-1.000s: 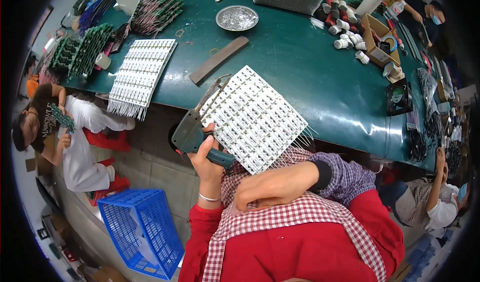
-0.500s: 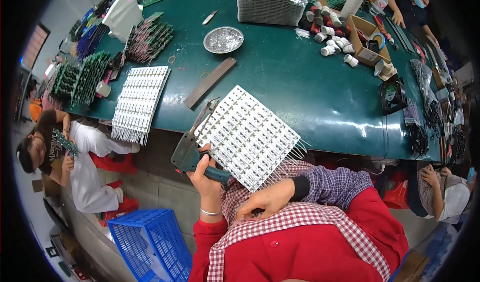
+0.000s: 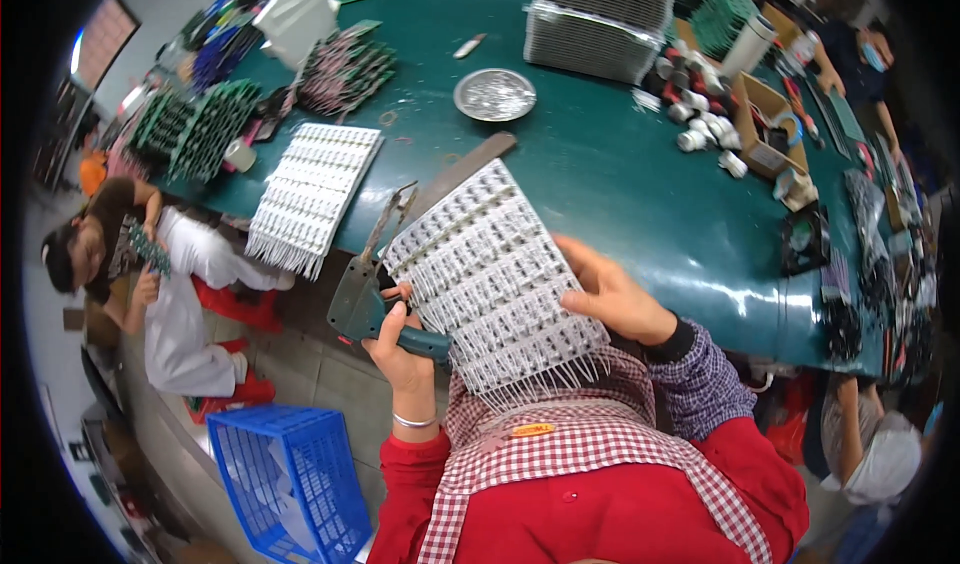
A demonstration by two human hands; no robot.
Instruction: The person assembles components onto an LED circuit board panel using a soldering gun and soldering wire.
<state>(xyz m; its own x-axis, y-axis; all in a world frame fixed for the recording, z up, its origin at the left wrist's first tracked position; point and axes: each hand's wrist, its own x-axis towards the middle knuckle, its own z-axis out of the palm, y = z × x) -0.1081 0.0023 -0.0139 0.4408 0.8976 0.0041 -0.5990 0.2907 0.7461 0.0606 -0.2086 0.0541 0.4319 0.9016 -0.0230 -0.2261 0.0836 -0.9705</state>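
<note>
My left hand [image 3: 402,349] is closed round the teal grip of a soldering gun [image 3: 362,299], its thin metal tip pointing up and away. Between my hands is a white circuit board panel [image 3: 492,264] with rows of small dark parts and thin white wires hanging from its near edge. Thumb and fingers of my right hand [image 3: 620,294] pinch the panel's right edge. The panel's left edge lies close to the left fingers, and I cannot make out whether they touch it. A flat brown bar [image 3: 462,177] lies on the table just behind the panel, partly covered by it.
The green table [image 3: 650,234] carries a stack of similar white panels [image 3: 315,179], a metal bowl [image 3: 495,95], wire bundles [image 3: 708,129] and a cardboard box [image 3: 768,129]. A blue crate [image 3: 300,484] stands on the floor at lower left. Other people sit at left and right.
My right hand has moved from my lap up to the panel's right edge and taken hold. The panel has turned so its wires hang toward me. The whole view has shifted slightly.
</note>
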